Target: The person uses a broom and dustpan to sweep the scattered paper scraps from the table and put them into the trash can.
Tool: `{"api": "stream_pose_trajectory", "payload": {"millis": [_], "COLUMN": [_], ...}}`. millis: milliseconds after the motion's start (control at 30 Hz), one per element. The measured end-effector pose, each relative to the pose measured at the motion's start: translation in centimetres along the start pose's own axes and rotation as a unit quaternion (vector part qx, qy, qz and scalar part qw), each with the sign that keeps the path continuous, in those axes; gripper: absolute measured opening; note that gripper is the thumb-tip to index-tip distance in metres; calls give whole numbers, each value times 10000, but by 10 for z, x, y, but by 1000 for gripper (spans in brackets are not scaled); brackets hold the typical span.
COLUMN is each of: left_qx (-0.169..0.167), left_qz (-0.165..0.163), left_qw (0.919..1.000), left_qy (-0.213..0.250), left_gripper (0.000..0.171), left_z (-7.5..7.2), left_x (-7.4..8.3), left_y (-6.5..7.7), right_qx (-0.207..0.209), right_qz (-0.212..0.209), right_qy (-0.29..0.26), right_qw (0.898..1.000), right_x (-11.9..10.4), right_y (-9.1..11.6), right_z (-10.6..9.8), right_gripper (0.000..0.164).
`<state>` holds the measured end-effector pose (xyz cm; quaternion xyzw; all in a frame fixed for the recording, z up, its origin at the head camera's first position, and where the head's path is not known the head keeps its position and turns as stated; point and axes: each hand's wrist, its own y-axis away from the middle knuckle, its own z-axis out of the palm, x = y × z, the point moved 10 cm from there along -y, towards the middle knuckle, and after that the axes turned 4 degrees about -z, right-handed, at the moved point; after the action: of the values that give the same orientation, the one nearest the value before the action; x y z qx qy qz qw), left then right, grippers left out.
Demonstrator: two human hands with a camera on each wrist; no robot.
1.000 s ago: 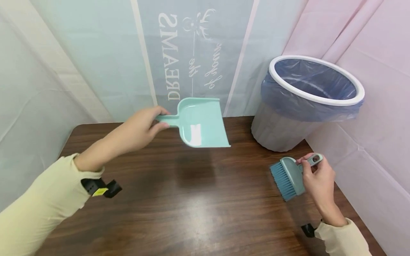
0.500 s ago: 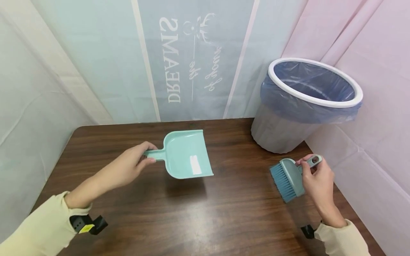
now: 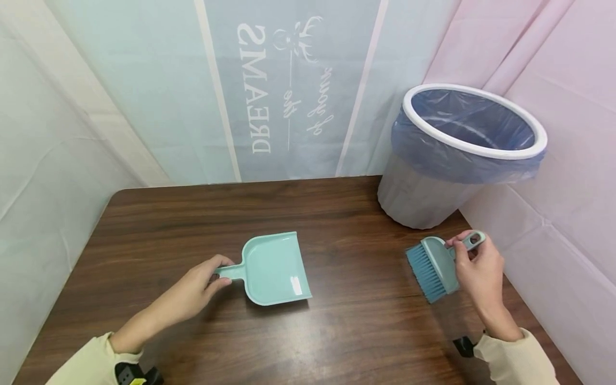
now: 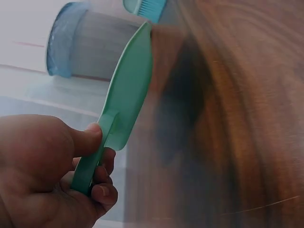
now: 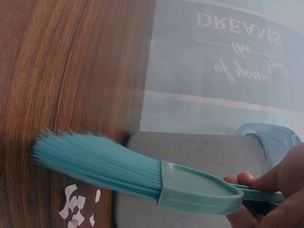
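Note:
My left hand [image 3: 197,289] grips the short handle of a mint-green dustpan [image 3: 271,267], its open edge facing right. In the left wrist view the dustpan [image 4: 130,85] hangs over the table, apart from its dark shadow, with the thumb on the handle and fingers curled beneath. Over at the right, my right hand [image 3: 481,278] pinches the handle of a small green hand brush [image 3: 440,262] with blue bristles [image 3: 423,272] pointing left and down. Several white paper scraps [image 5: 76,203] lie on the table close by the bristles in the right wrist view; the head view hides them.
A grey waste bin [image 3: 414,198] with a white rim and a blue bag [image 3: 409,141] stands at the table's back right. Printed cloth [image 3: 289,107] hangs behind the dark wooden table [image 3: 346,342], and pale cloth walls flank both sides.
My left hand has brought the dustpan down and toward me, slightly leftward, lower over the table. The right hand and brush have stayed in about the same place.

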<state>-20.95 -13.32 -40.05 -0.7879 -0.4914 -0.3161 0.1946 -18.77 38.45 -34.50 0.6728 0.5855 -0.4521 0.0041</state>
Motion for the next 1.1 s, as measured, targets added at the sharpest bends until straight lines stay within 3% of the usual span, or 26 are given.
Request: {"api": "stream_pose_trajectory", "payload": {"millis": [300,467,567,733,867,1100], "left_qx": [-213,-344,-381,-468,-487,-438], "left_qz": [-198,-286,-239,-32,66,65], "left_qw": [9996,9990,9990,9986,9980,9977], "left_qy": [-16,-31,-60,-240,-401,-518], "left_gripper": [19,19,19,18,17,17], "left_z": [18,25,27,31,34,34], "left_x": [-21,-27,-28,-27,-25,-25], "left_y": [3,2,3,4,4,4], "right_qx": [54,545,940,1193,976,445], "right_qz": [164,120,-167,-937,-1327,-1955], "right_qy": [-116,-502,-449,513,933,733], "right_qw": [9998,9972,9944,9871,9819,9769], "right_x": [3,0,-2,-6,0,8], "right_y": [0,-7,-15,-20,-20,-18], "right_z": [-2,-20,-34,-39,-27,-6], "right_gripper": [5,5,5,11,12,12]}}
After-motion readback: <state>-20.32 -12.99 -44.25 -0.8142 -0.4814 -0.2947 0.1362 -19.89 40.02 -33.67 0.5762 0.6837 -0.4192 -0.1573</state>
